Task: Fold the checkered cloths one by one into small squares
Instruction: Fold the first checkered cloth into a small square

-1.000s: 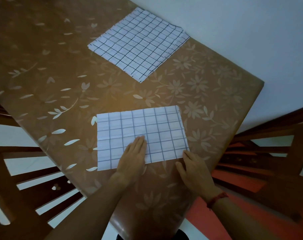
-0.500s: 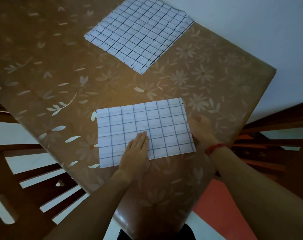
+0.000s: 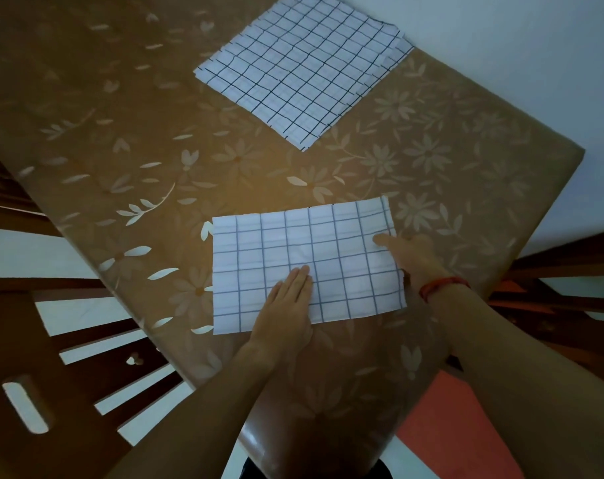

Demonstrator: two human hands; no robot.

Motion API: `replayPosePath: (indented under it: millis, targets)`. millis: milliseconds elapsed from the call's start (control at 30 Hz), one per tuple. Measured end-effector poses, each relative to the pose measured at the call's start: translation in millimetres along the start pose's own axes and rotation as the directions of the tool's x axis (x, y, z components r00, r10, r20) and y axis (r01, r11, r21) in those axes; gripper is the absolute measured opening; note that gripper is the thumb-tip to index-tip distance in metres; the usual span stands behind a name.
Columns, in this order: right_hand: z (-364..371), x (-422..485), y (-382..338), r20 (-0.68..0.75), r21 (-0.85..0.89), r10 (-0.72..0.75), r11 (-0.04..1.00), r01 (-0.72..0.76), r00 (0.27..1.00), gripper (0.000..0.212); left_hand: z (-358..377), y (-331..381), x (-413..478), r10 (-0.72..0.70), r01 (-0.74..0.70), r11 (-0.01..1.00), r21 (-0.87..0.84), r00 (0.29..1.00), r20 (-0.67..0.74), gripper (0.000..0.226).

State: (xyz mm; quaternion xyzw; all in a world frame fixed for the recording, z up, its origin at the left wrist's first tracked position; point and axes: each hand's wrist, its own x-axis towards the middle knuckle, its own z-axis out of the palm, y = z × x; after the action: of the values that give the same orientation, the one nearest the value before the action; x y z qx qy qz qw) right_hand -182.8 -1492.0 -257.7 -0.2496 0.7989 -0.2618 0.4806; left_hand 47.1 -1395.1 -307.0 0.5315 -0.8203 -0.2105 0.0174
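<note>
A white checkered cloth [image 3: 293, 250], folded into a rectangle, lies flat near the table's front edge. My left hand [image 3: 286, 305] presses flat on its near edge with straight fingers together. At the cloth's right end my right hand [image 3: 411, 254] reaches in, thumb on top of the fabric; the other fingers are hidden by the hand, and whether they are under the cloth I cannot tell. A red band circles that wrist.
A stack of flat checkered cloths [image 3: 304, 67] lies at the far side of the brown flowered table [image 3: 155, 150]. Wooden chairs [image 3: 51, 357] stand at the left and the right. The table's right corner is close to my right hand.
The right hand moved from the cloth's near right corner up its right edge and now its thumb lies on the fabric. The left hand stayed pressed in place.
</note>
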Motion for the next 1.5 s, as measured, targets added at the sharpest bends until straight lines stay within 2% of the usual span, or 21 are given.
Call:
replayPosePath:
  millis: [133,300,433,533,600,700,800,833,900,967,1033,1100,1167,1233,1267,1367,1467,1500]
  targets:
    - [-4.1,-9.2,3.6,0.037,0.047,-0.062,0.997,0.061,0.997,0.010,1.7,-3.9,-0.8,0.017,-0.017,1.000,0.004,1.000,-0.004,0.063]
    - [-6.8,-21.6,25.5,-0.102,0.241,-0.084,0.965,0.106,0.991,0.011,-4.6,-3.9,2.2,0.060,-0.064,0.995,-0.074,0.997,-0.047,0.069]
    - [-8.4,-30.0,47.6,-0.127,0.424,0.082,0.905,-0.020,0.989,0.010,-17.0,7.6,-0.7,0.131,-0.132,0.990,-0.046,0.991,-0.022,0.074]
    - [-5.7,-44.8,62.8,0.048,0.558,0.213,0.804,-0.203,0.976,0.013,-16.1,12.5,-4.4,0.124,-0.124,0.992,0.006,0.992,-0.033,0.077]
    - [-3.7,-60.3,72.4,0.189,0.584,0.248,0.749,-0.312,0.950,0.011,-9.4,9.3,-6.8,0.100,-0.098,0.994,0.056,0.994,-0.038,0.078]
    - [-5.1,-86.1,80.3,0.351,0.562,0.221,0.728,-0.393,0.910,0.010,1.0,1.9,-12.8,0.061,-0.058,0.994,0.098,0.997,-0.036,0.078]
    - [-12.0,-105.2,81.3,0.450,0.579,0.121,0.715,-0.392,0.885,0.012,3.9,-3.7,-20.5,0.024,-0.014,0.995,0.100,0.994,-0.105,0.069]
    - [-14.3,-108.4,81.9,0.468,0.573,0.077,0.732,-0.368,0.880,0.010,3.8,-5.3,-22.7,0.018,-0.006,0.995,0.099,0.993,-0.115,0.068]
    - [-19.6,-112.4,83.6,0.489,0.536,-0.027,0.798,-0.276,0.872,0.024,3.9,-7.9,-25.9,0.024,-0.011,0.996,0.091,0.990,-0.136,0.065]
    - [-25.2,-116.4,81.9,0.447,0.384,-0.127,0.921,-0.062,0.885,0.032,3.6,-10.7,-29.2,0.038,-0.030,0.998,0.056,0.990,-0.138,0.058]
    - [-32.2,-116.0,82.3,0.313,0.227,-0.226,0.961,0.158,0.923,0.031,2.6,-14.0,-35.7,0.042,-0.040,0.999,0.015,0.992,-0.120,0.050]
    - [-39.3,-112.1,83.7,0.185,0.166,-0.316,0.943,0.287,0.930,0.030,1.0,-17.6,-44.1,0.083,-0.081,0.997,0.020,0.991,-0.102,0.052]
    - [-43.1,-102.2,89.2,0.107,0.067,-0.380,0.925,0.374,0.919,0.045,-1.5,-19.9,-51.7,0.163,-0.159,0.986,0.049,0.983,-0.090,0.054]
    - [-45.2,-99.7,91.0,0.104,-0.052,-0.410,0.907,0.417,0.906,0.058,-5.6,-19.2,-58.9,0.204,-0.200,0.978,0.054,0.976,-0.077,0.062]
    - [-46.9,-98.4,92.0,0.107,-0.097,-0.433,0.891,0.443,0.895,0.052,-7.0,-19.2,-63.2,0.211,-0.209,0.977,0.042,0.975,-0.071,0.060]
    - [-50.5,-89.8,97.3,0.220,-0.231,-0.575,0.754,0.615,0.788,0.025,-3.7,-23.1,-76.6,0.221,-0.223,0.972,-0.069,0.975,-0.024,0.057]
    - [-50.3,-72.8,112.1,0.376,-0.378,-0.521,0.669,0.640,0.767,0.012,4.7,-32.5,-88.2,0.256,-0.245,0.954,-0.171,0.966,0.043,0.069]
    - [-48.8,-67.9,115.7,0.412,-0.404,-0.530,0.623,0.670,0.741,0.017,6.3,-36.0,-92.2,0.252,-0.236,0.950,-0.206,0.966,0.055,0.068]
